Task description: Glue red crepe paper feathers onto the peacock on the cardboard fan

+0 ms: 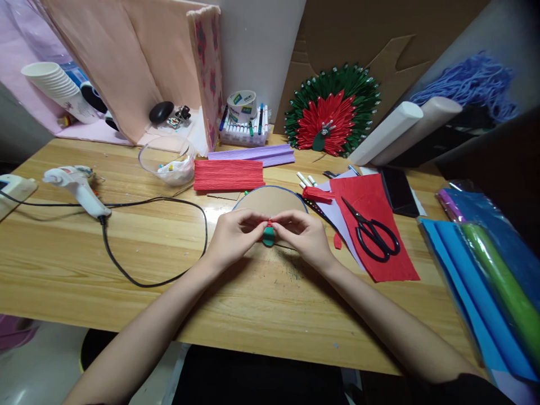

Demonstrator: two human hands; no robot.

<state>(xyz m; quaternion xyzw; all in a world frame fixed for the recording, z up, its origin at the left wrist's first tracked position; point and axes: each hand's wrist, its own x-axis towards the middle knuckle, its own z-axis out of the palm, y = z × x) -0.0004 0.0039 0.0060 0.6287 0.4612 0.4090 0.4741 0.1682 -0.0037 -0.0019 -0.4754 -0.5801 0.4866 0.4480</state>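
Note:
My left hand [230, 236] and my right hand [307, 236] meet at the middle of the table. Thumbs and fingertips of both are pinched on a small piece, red at the top, with a rounded green part [269, 237] hanging below. The fingers hide much of the red part. Just behind my hands lies a rounded cardboard piece [272, 198] with a blue edge. To the right, black-handled scissors [373, 233] rest open on a red crepe paper sheet [396, 261], and a small red cut piece [337, 241] lies beside it.
On the left sits a white glue gun [78, 188] with a looping black cord [158, 286]. Behind are a clear bowl [147, 163], folded red crepe paper [228, 175] and a red-green peacock decoration [333, 115]. Wrapped paper rolls [493, 281] line the right edge.

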